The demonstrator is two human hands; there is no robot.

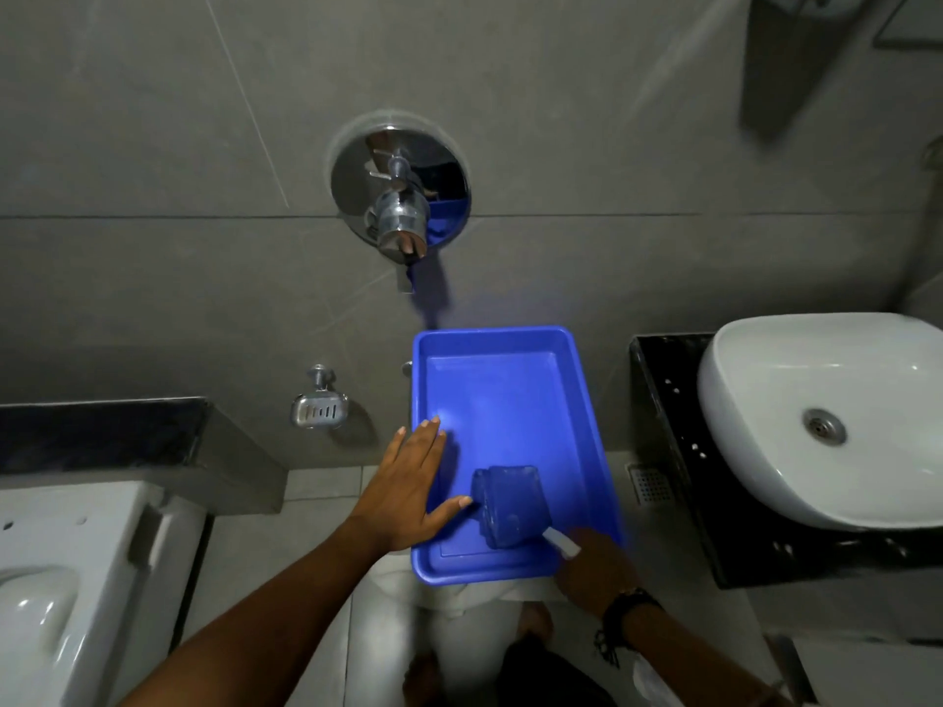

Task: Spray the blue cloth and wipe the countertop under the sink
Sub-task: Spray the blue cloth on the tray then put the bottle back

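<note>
A blue plastic tray (587,400) rests on something white in front of me. In its near end lies a bluish spray bottle (505,502), its white spray head (561,543) pointing toward me. My right hand (597,568) is closed around that spray head at the tray's near right corner. My left hand (408,492) is spread flat, fingers apart, over the tray's left rim, its thumb almost touching the bottle. To the right, a white basin (826,421) sits on a black countertop (663,400). I cannot make out a blue cloth.
A chrome mixer tap (400,206) is on the grey tiled wall above the tray. A metal soap dish (319,410) hangs lower left. A white toilet cistern (66,553) stands at the left under a dark ledge. A floor drain (650,484) lies beside the counter.
</note>
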